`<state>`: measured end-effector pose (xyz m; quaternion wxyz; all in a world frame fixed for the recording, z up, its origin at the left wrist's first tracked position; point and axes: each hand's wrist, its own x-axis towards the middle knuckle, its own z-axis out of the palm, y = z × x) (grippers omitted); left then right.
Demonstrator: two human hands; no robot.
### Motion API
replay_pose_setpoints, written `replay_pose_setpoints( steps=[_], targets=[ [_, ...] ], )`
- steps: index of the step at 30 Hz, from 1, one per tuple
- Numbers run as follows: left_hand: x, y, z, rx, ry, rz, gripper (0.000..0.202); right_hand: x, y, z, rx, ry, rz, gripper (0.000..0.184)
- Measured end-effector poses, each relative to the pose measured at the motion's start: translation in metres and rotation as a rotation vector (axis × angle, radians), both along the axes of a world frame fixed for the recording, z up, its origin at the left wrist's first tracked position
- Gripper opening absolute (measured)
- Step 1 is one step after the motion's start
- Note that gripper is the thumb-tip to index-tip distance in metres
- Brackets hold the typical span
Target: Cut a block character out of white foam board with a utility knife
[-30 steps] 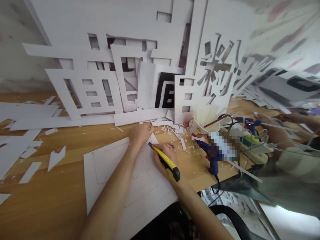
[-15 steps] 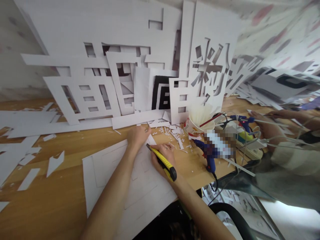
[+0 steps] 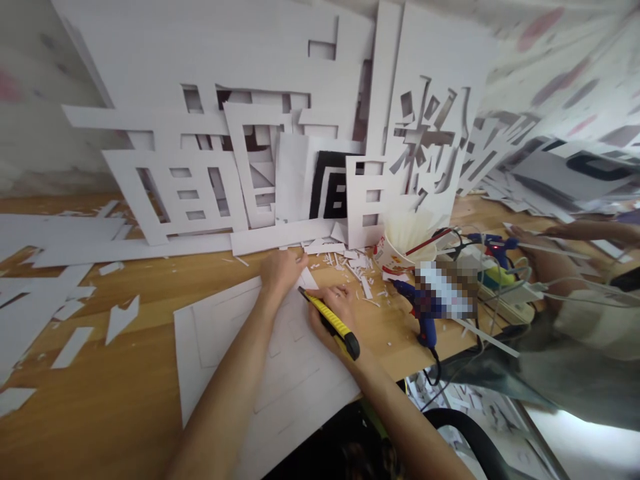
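Observation:
A white board (image 3: 225, 373) with outlines drawn on it lies on the wooden table, partly covered by my forearms. My left hand (image 3: 281, 272) is at the board's far edge, its fingers curled closed over that edge; their tips are partly hidden. Closed around a yellow and black utility knife (image 3: 334, 321) is my right hand (image 3: 334, 303), resting on the board's right side. The knife slants, its front end pointing up-left towards my left hand and its black butt towards me. Whether its blade touches the board cannot be made out.
Large cut-out white panels (image 3: 190, 180) lean at the back. Scraps (image 3: 357, 267) lie beyond the board, near a paper cup (image 3: 395, 257) of translucent sticks. A blue glue gun (image 3: 425, 320) stands to the right, with cables behind. At far right a co-worker's hand (image 3: 533, 247) is near another glue gun (image 3: 497, 247).
The whole scene has shifted slightly right in view as the camera turned. My hands and the knife keep nearly the same place on the board.

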<state>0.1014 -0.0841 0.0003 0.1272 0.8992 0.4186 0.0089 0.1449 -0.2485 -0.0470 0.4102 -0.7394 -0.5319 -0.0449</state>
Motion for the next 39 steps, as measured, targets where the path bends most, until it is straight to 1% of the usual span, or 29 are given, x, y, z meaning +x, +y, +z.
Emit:
replay_pose_setpoints(
  steps=[6,16,23,31,33,36,39],
  targets=[
    [0.0,0.0,0.0,-0.004,-0.003,0.001,0.058,0.0,0.001,-0.002,0.041,-0.007,-0.004,0.022],
    [0.001,0.0,-0.003,-0.014,-0.046,0.025,0.054,-0.001,0.0,0.006,0.077,0.0,0.015,0.025],
    [0.001,0.001,-0.005,-0.008,-0.046,0.023,0.053,-0.003,-0.002,0.01,0.034,0.003,0.006,0.021],
    [0.001,0.0,-0.005,-0.006,-0.055,0.026,0.053,-0.008,-0.008,0.019,0.062,0.037,-0.013,0.017],
    [0.001,0.0,-0.004,-0.003,-0.058,0.025,0.053,-0.009,-0.01,0.021,0.043,0.034,-0.005,0.018],
    [0.0,0.001,-0.004,-0.004,-0.062,0.019,0.054,-0.008,-0.014,0.021,0.016,0.015,0.006,0.019],
    [0.0,0.001,-0.004,-0.016,-0.069,0.032,0.054,-0.008,-0.019,0.019,0.032,0.001,0.004,0.02]
  ],
)
